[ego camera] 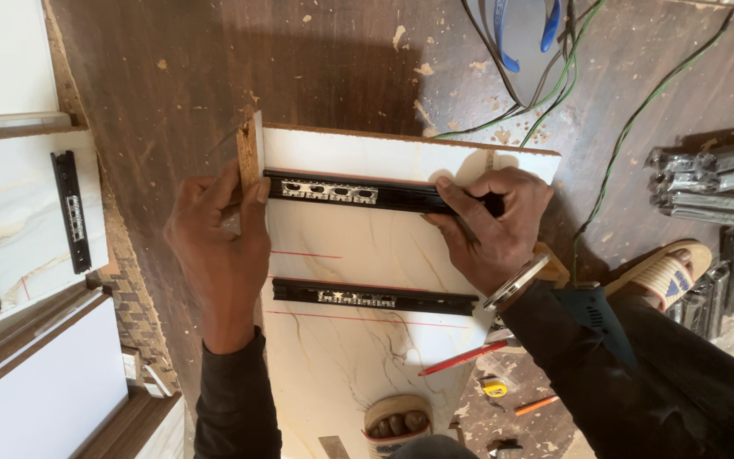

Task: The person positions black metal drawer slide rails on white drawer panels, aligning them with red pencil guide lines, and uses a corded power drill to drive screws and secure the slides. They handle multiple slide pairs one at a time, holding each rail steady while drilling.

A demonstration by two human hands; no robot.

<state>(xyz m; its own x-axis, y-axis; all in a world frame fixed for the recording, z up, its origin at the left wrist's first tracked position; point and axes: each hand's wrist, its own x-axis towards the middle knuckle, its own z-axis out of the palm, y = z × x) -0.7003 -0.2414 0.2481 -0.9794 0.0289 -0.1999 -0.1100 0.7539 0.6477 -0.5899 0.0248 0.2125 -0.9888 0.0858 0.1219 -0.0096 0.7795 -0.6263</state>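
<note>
Upper rail (358, 192): black steel drawer slide, lying flat across the top of the marble-look panel (367, 246), just below its far edge, along a red pencil line. Right hand (493, 223) clamped over the rail's right end, fingers wrapped on top, thumb side pressing down. Left hand (218, 234) closed round a small wood block (249, 151) butted upright against the panel's left edge, touching the rail's left end, apparently as a stop. Judged handling: rail stiff, thin, fairly light for its length; painted metal, likely slick on the glossy laminate, so prone to skate unless pinned down. Telescoping sections may slide apart if lifted by one end; best gripped mid-length or held flat at both ends, fingers clear of the punched slots and edges. Panel rigid, smooth face, raw chipboard edges, likely chips at corners. Second rail (374, 297) lies parallel lower on the panel, untouched, with another red line below it. Red pencil (463, 358) off the panel's right edge, near a small yellow tape measure (494, 388). Stack of bare metal slides (711, 183) well apart at right. Green wires (630, 119) trail across the dark floor. More panels with black rails (70, 208) fitted stand at left. Sandalled foot (394, 422) rests on the panel's near end.
</note>
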